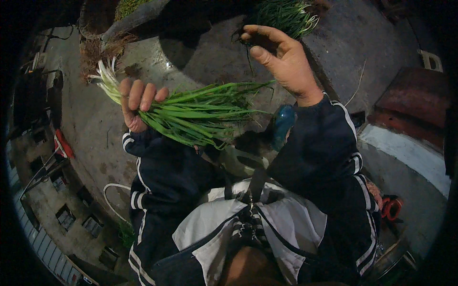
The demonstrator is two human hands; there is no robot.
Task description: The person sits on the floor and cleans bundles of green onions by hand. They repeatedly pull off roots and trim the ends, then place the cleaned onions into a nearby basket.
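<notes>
My left hand point(137, 98) is closed around a bunch of green onions point(200, 112) near its pale lower stems. The white stem ends point(109, 80) stick out at the upper left, and long green leaves spread right across my lap. Raised above the leaf tips is my right hand point(288, 62), thumb and fingers apart. Dark thin strands point(247, 53) show by its fingertips; whether they cling to the fingers or lie beyond is unclear. Past that hand, a heap of green onions point(282, 16) lies on the ground.
Brown root trimmings or dry debris point(94, 59) lie beyond the stem ends. A blue object point(283, 125) sits partly behind my right sleeve. Further right are a dark red block-like object point(411, 103) and a red-orange ring-shaped item point(392, 208). A red item point(63, 144) stands left.
</notes>
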